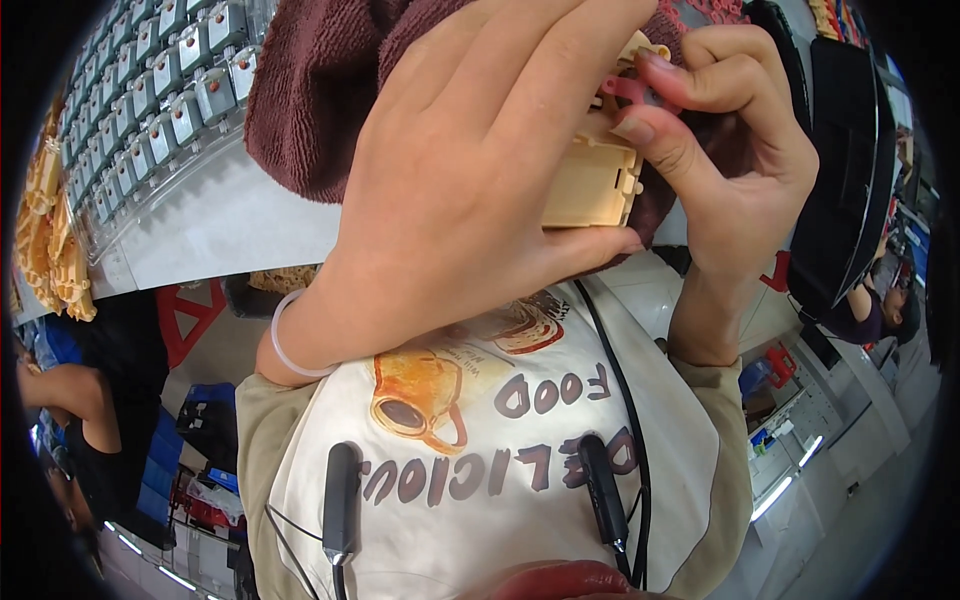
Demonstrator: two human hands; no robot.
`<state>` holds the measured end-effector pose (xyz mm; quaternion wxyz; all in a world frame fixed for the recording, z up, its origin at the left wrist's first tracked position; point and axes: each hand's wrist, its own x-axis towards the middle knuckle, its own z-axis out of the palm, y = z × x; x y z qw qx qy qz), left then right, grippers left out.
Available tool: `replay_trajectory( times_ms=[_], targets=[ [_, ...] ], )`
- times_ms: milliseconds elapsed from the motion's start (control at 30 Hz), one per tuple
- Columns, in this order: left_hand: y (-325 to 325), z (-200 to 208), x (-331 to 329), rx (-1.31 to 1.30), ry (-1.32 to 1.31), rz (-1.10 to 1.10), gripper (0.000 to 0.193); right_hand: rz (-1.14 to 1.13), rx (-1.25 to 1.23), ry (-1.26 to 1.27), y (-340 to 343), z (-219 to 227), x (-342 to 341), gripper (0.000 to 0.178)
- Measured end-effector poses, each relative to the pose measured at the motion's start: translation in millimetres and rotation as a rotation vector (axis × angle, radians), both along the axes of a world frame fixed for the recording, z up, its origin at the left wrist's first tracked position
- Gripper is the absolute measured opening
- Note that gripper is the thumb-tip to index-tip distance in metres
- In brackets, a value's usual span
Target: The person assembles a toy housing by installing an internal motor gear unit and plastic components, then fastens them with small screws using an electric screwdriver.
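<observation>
My left hand is wrapped over a cream-yellow plastic housing, which it covers for the most part. An open, box-like end of the housing shows beside my left thumb. At the housing's right edge, my right hand pinches a small pink plastic part between thumb and forefinger. The pink part touches the housing or lies right at it; the fingers hide exactly how it sits. Beneath both hands lies a maroon towel.
On the grey table, a clear tray holds rows of grey-silver box-shaped parts. Yellow plastic pieces are heaped at the far left. Pink pieces lie beyond my right hand, and a black object stands to its right. Other people are nearby.
</observation>
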<state>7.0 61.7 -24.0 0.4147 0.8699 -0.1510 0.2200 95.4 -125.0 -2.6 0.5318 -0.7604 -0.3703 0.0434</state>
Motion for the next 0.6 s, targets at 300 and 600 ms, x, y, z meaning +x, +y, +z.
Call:
replay_trajectory(
  times_ms=[300,600],
  targets=[
    [-2.0,15.4,7.0,0.112,0.013,0.014,0.052,-0.054,-0.126,-0.188,4.4,12.7,10.8,0.034],
    [-13.3,35.9,15.9,0.210,-0.013,0.043,0.038,-0.583,-0.783,-0.493,-142.0,-18.5,93.9,0.058]
  ],
)
